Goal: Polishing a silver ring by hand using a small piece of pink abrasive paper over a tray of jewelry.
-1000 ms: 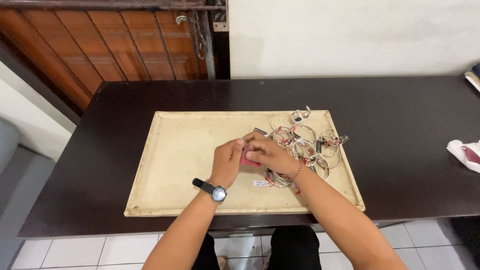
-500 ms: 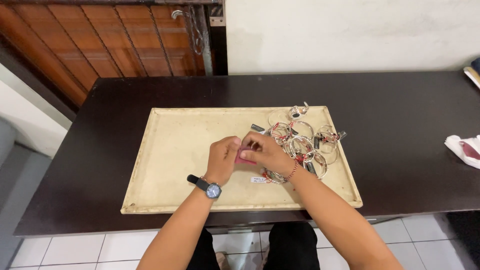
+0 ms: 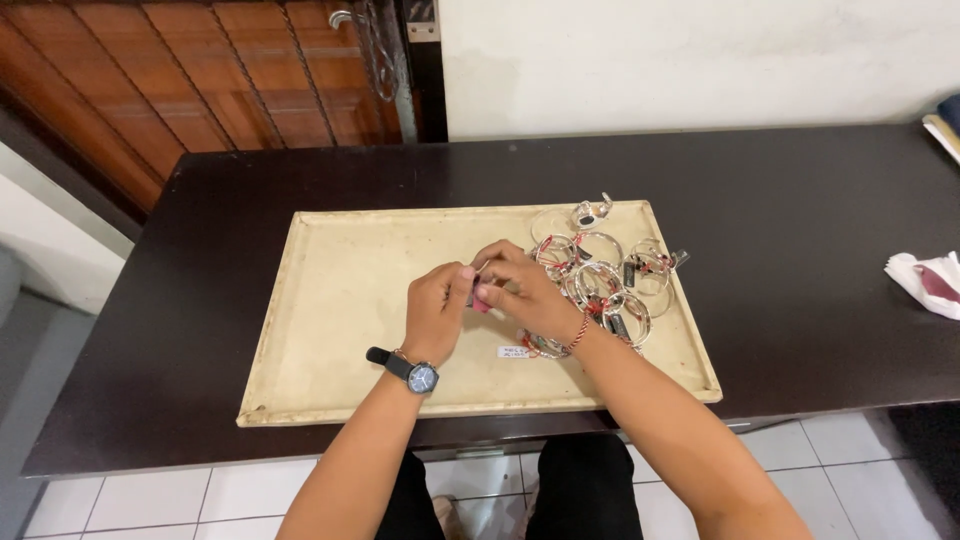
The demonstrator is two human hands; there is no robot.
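Head view, looking down. Left hand (image 3: 437, 303) and right hand (image 3: 520, 290) met over the middle of the tan tray (image 3: 330, 330) on the dark counter (image 3: 800, 200). Both pinched one small pink thing (image 3: 479, 297) between fingertips, held just above the tray. Fingers curled in tight, not spread. Black watch (image 3: 418, 375) on the left wrist, red thread band (image 3: 579, 331) on the right wrist.

Just beside the right hand, a pile of shiny wire rings (image 3: 600, 280) with red and black bits, all mixed up on the right part of the tray. A little white tag (image 3: 514, 351) lay flat near the wrist. Far off at the right edge, a white cloth (image 3: 925, 280) with a dark red patch.

Could go wrong: pink thing so small, might slip from the pinch and drop into the pile, hard to find again. Right arm close to the rings, might bump them or catch a wire and drag some off the tray.

Hard to see: most of the pink thing hidden by fingers, so shape not clear. Could not tell if joined to a wire. Rings too tangled to count. White cloth cut off by the edge.
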